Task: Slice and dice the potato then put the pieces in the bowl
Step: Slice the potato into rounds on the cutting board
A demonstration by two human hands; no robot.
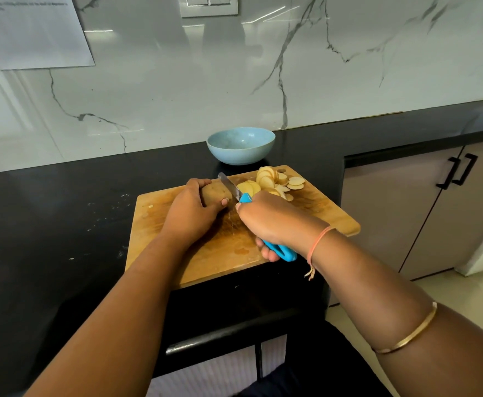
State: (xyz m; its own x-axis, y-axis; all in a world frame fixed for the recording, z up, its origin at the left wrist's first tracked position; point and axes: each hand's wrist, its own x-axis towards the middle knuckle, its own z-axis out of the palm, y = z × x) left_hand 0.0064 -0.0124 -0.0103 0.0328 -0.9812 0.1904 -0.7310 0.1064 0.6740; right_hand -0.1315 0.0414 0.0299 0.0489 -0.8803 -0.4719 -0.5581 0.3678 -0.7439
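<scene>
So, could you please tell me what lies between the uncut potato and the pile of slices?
In the head view, the knife lies between them: potato on its left, slices on its right, all on the cutting board.

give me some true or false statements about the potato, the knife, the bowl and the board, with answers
1. The left hand holds the uncut end of the potato on the cutting board. True.
2. The bowl stands on the counter beyond the board. True.
3. The right hand grips a knife with a red handle. False: the handle is blue.
4. Potato pieces are already in the bowl. False: none show in it; the slices lie on the board.
5. The slices lie left of the blade. False: they lie on its right.
</scene>
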